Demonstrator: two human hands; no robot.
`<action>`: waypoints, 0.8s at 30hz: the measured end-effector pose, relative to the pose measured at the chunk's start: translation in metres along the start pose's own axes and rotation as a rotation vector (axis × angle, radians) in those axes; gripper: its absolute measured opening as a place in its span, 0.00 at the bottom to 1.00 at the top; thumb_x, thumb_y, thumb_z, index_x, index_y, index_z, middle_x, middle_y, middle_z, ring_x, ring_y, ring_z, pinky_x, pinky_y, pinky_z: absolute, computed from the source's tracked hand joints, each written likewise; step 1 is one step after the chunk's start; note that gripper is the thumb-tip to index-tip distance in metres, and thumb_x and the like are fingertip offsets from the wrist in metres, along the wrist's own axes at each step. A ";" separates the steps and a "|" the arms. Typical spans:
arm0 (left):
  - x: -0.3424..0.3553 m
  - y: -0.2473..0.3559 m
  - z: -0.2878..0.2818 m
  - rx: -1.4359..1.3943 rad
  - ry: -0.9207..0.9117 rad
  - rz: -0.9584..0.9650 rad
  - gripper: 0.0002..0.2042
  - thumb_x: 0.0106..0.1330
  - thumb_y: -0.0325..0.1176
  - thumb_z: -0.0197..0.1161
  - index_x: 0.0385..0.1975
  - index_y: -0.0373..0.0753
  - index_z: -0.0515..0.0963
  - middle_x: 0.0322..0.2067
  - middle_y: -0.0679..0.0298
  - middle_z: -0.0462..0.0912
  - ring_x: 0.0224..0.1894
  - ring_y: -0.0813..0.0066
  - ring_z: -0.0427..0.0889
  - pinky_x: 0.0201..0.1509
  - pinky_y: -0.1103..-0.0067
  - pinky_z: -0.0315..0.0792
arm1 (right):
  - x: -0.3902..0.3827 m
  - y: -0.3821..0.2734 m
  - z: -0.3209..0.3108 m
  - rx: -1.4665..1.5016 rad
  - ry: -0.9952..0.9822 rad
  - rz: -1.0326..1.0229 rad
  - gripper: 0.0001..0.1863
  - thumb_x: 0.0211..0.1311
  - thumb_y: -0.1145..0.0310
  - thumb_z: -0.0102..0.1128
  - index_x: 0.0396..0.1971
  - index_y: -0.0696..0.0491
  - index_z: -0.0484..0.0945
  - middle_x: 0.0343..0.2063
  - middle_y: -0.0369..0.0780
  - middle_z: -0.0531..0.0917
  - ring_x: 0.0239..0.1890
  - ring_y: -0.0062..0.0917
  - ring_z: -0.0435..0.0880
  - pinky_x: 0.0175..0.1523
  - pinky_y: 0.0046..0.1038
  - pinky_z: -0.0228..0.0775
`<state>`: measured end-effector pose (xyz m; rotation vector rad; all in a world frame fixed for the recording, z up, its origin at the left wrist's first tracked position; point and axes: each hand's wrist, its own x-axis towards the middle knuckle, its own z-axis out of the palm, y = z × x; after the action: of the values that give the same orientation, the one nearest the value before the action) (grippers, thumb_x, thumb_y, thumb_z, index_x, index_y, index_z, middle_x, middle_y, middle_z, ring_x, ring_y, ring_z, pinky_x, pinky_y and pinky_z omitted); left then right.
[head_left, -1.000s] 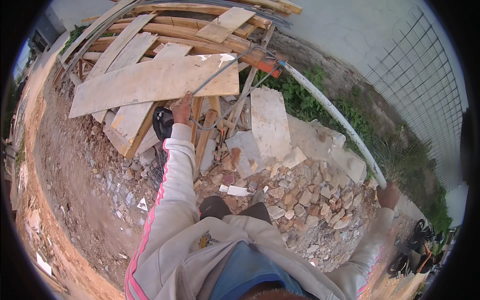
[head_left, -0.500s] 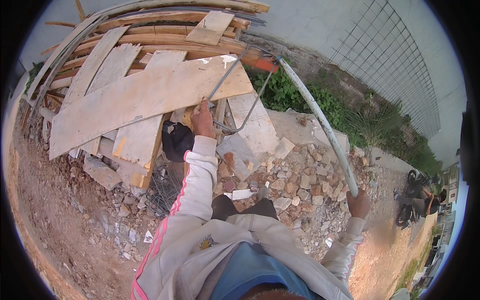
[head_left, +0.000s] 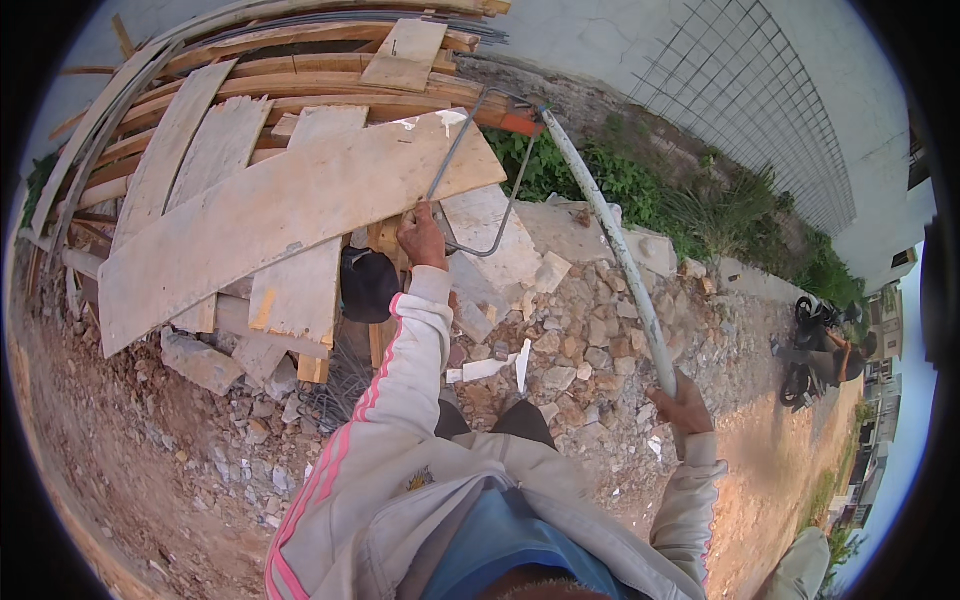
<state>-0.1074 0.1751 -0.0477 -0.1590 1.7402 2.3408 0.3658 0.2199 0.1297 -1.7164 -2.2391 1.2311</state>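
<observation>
My left hand (head_left: 422, 238) is closed around one side of a bent steel rod loop (head_left: 507, 212), just below the edge of a long plywood board (head_left: 290, 215). The loop is roughly rectangular and lies partly over the board's right end. My right hand (head_left: 684, 404) grips the near end of a long, whitish, worn pole (head_left: 618, 240). From there the pole slants away to the far left. Its far end meets the loop's far corner, beside an orange-painted timber end (head_left: 520, 122); whether it is hooked on cannot be told.
Stacked timber (head_left: 320, 82) lies beyond the board. Broken rubble (head_left: 590, 345) covers the ground near my feet. A black object (head_left: 369, 284) sits under my left forearm. Wire mesh (head_left: 755, 110) leans on the wall. A person (head_left: 842, 362) is by a motorcycle (head_left: 800, 385) at right.
My right hand has shifted left and turned, bringing the pole's near end with it. My left hand stays on the rod loop. The whole view has moved slightly; more of a beige-clothed limb shows at lower right.
</observation>
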 end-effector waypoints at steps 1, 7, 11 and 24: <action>-0.004 0.004 0.001 -0.017 -0.003 -0.029 0.16 0.68 0.38 0.58 0.25 0.31 0.80 0.16 0.71 0.72 0.21 0.81 0.67 0.25 0.77 0.63 | 0.005 0.005 -0.021 0.107 -0.157 0.043 0.18 0.59 0.61 0.71 0.40 0.57 0.75 0.20 0.38 0.78 0.17 0.24 0.78 0.24 0.29 0.72; 0.000 -0.007 0.011 -0.180 0.005 -0.011 0.13 0.70 0.37 0.58 0.34 0.32 0.81 0.23 0.74 0.74 0.24 0.85 0.67 0.28 0.81 0.62 | 0.025 0.024 -0.025 0.739 -0.452 0.324 0.11 0.63 0.66 0.65 0.34 0.56 0.73 0.17 0.35 0.74 0.14 0.20 0.72 0.20 0.24 0.69; -0.004 -0.005 -0.005 -0.160 -0.088 -0.073 0.12 0.70 0.37 0.58 0.36 0.33 0.82 0.25 0.75 0.75 0.25 0.88 0.66 0.28 0.85 0.61 | -0.003 -0.005 0.030 0.640 -0.317 0.298 0.08 0.64 0.68 0.62 0.29 0.55 0.73 0.14 0.35 0.73 0.12 0.19 0.71 0.18 0.24 0.67; -0.008 -0.007 0.003 -0.111 0.003 -0.058 0.13 0.70 0.38 0.59 0.34 0.32 0.82 0.26 0.74 0.76 0.25 0.86 0.68 0.28 0.83 0.62 | -0.027 -0.027 0.095 0.605 -0.252 0.209 0.11 0.63 0.67 0.64 0.35 0.56 0.72 0.17 0.33 0.73 0.14 0.16 0.70 0.19 0.23 0.66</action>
<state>-0.0975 0.1794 -0.0519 -0.2277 1.5849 2.3969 0.3077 0.1442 0.0928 -1.6312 -1.5476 2.0049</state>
